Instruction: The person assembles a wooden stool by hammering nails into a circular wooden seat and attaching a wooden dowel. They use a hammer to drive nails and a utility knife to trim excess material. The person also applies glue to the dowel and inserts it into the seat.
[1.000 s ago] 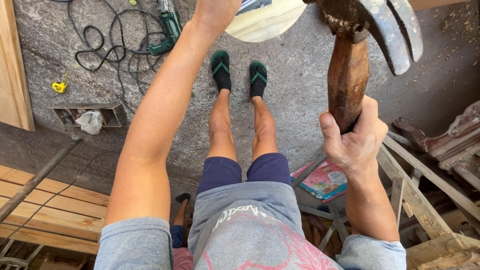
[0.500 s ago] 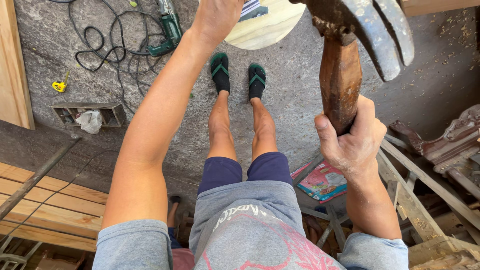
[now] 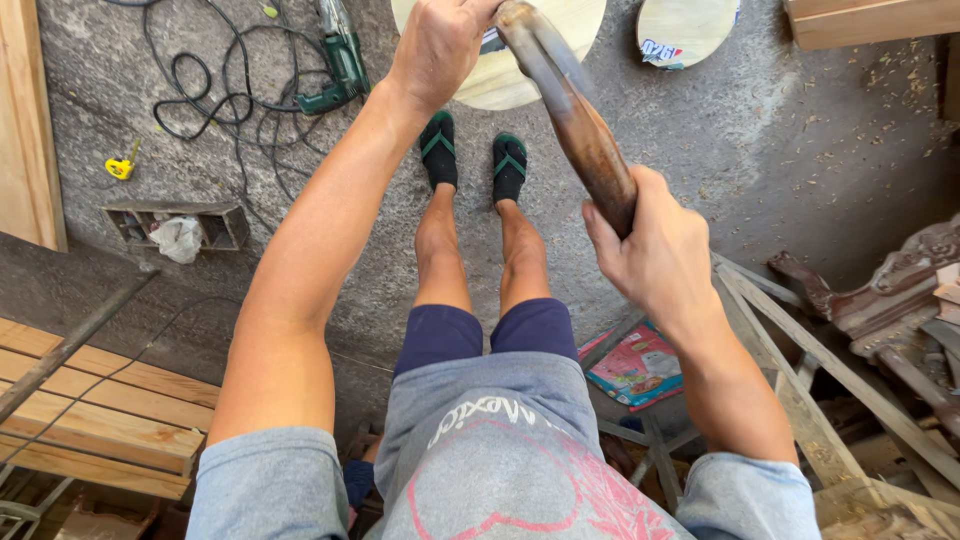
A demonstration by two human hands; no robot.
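The right hand [image 3: 662, 255] is clenched tight around the brown, worn wooden handle of a hammer [image 3: 585, 140], fingers wrapped fully round the lower end with the thumb lying along the shaft; the handle slants up and to the left, and its grey metal head end sits at the top edge of the view, just beside the other hand. The left hand [image 3: 437, 45] is stretched out with the arm straight, its fingers curled downward over something above the pale round wooden disc [image 3: 560, 60]; what it pinches is hidden behind the knuckles, so its hold cannot be told. A second round disc [image 3: 685, 30] lies to the right on the grey concrete floor [image 3: 820, 150]. Below, two feet in black sandals with green straps [image 3: 475, 155] stand on the floor. To the left lie a green power drill [image 3: 335, 60] with a tangled black cable [image 3: 210, 85], a small yellow tape measure [image 3: 121, 166] and pale wooden planks [image 3: 100, 400].
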